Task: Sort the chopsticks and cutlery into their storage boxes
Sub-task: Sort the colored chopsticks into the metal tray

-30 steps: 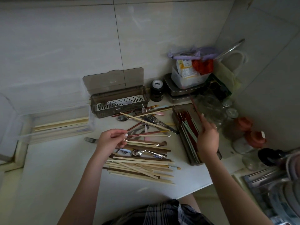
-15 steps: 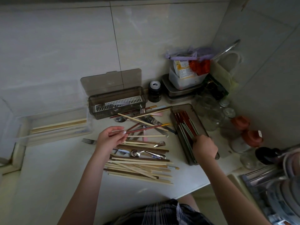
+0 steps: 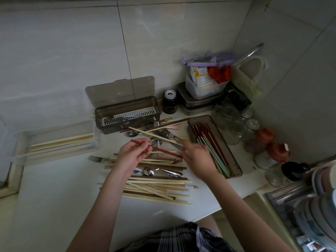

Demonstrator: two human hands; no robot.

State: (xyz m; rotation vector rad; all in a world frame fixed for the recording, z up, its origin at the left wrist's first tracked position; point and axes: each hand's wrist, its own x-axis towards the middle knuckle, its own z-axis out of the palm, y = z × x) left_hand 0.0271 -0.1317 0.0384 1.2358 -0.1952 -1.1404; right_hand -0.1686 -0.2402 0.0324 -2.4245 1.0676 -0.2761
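My left hand [image 3: 133, 153] pinches a red chopstick [image 3: 163, 151] near its left end, just above a mixed pile of chopsticks and cutlery [image 3: 158, 180]. The fingertips of my right hand [image 3: 197, 158] close on that chopstick's right end. A spoon [image 3: 151, 171] lies in the pile and a fork [image 3: 96, 158] at its left edge. At the right, a dark tray [image 3: 236, 166] holds red and green chopsticks. A brown box [image 3: 156, 106] stands at the back with its lid open and forks on a white insert. On the left, a clear box [image 3: 18, 142] holds pale wooden chopsticks.
A black jar [image 3: 170, 102], stacked steel tins [image 3: 196, 104] and a plastic tub [image 3: 205, 88] crowd the back corner. Glass jars [image 3: 231, 124] and red-lidded jars [image 3: 278, 151] stand right of the tray. A dish rack [image 3: 300, 206] sits at the lower right, past the counter's edge.
My right hand has left the dark tray and moved left to the red chopstick's end. My left hand has lifted that chopstick slightly off the pile.
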